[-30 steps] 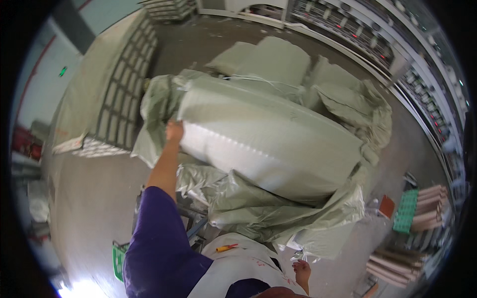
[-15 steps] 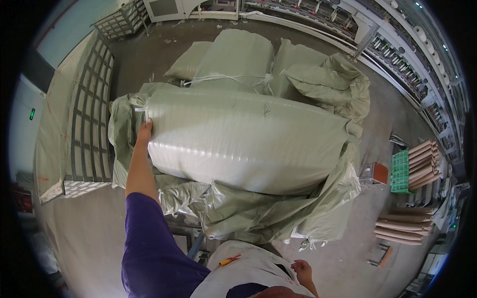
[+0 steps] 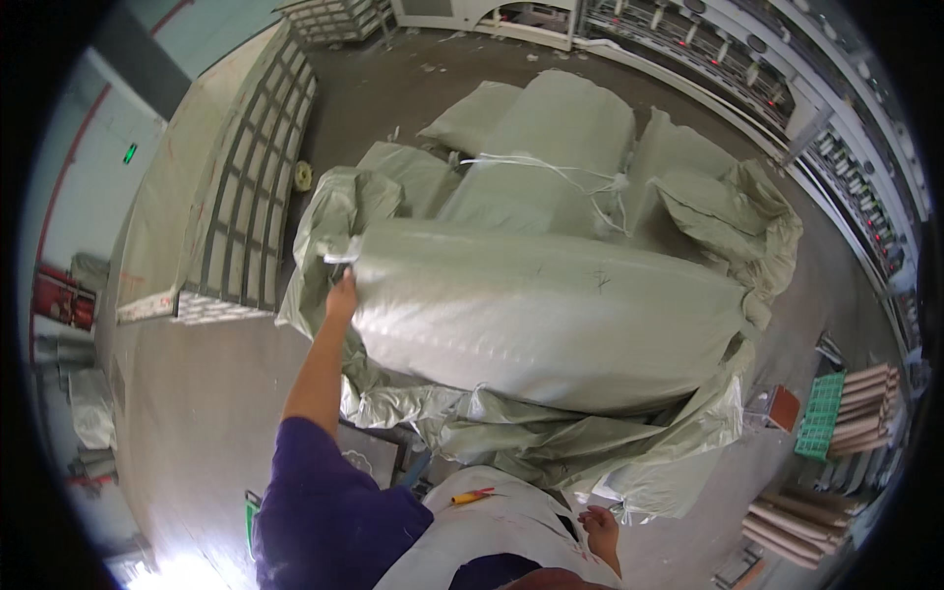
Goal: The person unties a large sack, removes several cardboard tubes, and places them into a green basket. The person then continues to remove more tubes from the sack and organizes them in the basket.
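A large, full, pale green woven sack (image 3: 551,320) lies crosswise in front of me on top of other sacks. My left hand (image 3: 341,298) is closed on its left end, just below a white tie (image 3: 343,258); the fingertips are partly hidden. Loose, crumpled sacking (image 3: 511,433) hangs along the near side of the full sack. My right hand (image 3: 598,529) is low by my body, its fingers loosely bent and apart, with nothing seen in it. A yellow and red tool (image 3: 472,497) rests at the front of my light apron (image 3: 492,531).
More full sacks (image 3: 560,147) stand behind, bound with white cord (image 3: 551,169). To the left is a tall metal-framed crate (image 3: 241,187). A long machine with bobbins (image 3: 728,49) runs along the back right. A green basket (image 3: 819,418) and stacked brown tubes (image 3: 796,526) are at right.
The view has swung to the left, so the sacks appear farther right and a little lower. My left hand stays at the sack's left end. The right hand stays low by my body.
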{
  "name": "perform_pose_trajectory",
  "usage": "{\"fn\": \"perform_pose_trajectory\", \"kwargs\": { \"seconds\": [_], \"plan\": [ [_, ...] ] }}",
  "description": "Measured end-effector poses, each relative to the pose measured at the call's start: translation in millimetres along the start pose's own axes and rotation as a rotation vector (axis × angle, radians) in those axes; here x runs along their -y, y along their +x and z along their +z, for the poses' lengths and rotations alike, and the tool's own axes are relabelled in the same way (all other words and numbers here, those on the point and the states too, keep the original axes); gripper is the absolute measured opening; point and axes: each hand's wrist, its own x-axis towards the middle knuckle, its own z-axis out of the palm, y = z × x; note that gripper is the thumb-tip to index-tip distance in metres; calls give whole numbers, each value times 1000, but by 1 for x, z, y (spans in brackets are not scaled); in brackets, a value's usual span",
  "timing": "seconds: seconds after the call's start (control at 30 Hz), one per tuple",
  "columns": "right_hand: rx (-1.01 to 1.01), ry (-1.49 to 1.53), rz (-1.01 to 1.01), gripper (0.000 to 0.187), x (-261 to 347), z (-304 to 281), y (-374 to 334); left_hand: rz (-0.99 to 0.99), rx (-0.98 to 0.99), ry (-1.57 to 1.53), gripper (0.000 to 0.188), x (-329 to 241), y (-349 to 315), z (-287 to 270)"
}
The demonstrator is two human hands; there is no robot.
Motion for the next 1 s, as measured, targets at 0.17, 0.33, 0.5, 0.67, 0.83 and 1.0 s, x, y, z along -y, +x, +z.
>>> {"fn": "perform_pose_trajectory", "kwargs": {
  "seconds": [0.17, 0.33, 0.5, 0.67, 0.83, 1.0],
  "plan": [
    [46, -208, -102, 23, 12, 0, 6, -281, 190, -866, 64, -41, 66, 21],
    [-114, -267, -25, 21, 7, -7, -16, 152, 167, 55, 66, -92, 57, 60],
    [-147, 140, 100, 23, -6, -11, -28, 393, 163, 566, 83, -88, -25, 104],
    [-216, 269, 118, 25, -21, -14, -38, 407, 9, 501, 74, -63, -140, 139],
    [-265, 324, 169, 26, -36, -23, -49, 913, 420, 406, 71, -76, -278, 202],
    [-287, 383, 175, 26, -48, -39, -59, 856, 906, 337, 84, -125, -386, 289]
  ]
}}
